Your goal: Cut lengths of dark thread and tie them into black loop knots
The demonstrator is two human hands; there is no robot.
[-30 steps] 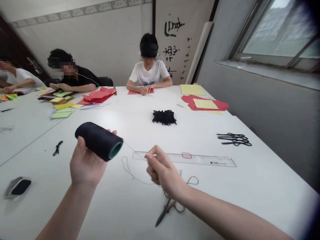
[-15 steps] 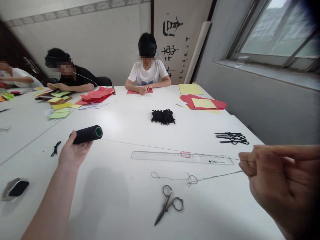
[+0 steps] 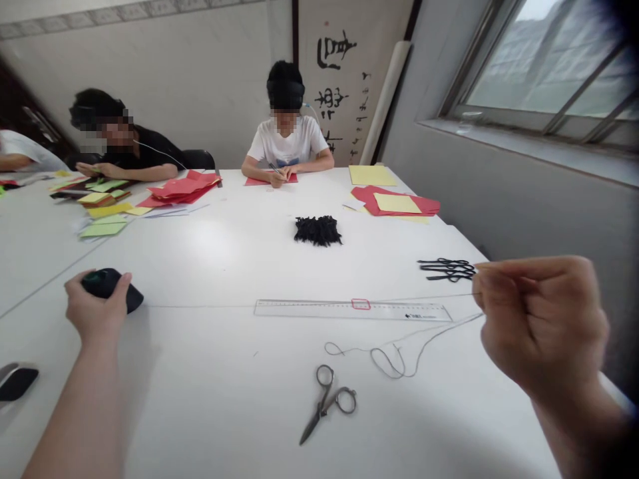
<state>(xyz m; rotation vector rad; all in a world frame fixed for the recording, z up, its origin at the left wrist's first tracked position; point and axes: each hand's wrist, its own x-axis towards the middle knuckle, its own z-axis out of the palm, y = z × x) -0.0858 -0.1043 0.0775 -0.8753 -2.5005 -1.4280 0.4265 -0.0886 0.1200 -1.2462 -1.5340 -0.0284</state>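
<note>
Left of the frame, the left hand grasps a black spool; at right, the right hand pinches its thread. The step seems to be stretching thread along the ruler; next probably calls for steady tension.

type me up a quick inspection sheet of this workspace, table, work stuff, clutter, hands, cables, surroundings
Surface: white table, with a patch of glare.
Work things: black spool; thread stretched between the hands, touching the clear ruler or above it, unclear which; scissors on the near side.
Clutter: loose thread loops, black bundle, black cords, red papers; dark rounded object at the left edge, unclear what.
Hands: left hand grips the spool; right hand, raised, pinches the thread.
Cables: thin white cable beside a person in black.
Surroundings: person in white shirt holding a pen; wall scroll; window at right.
</note>
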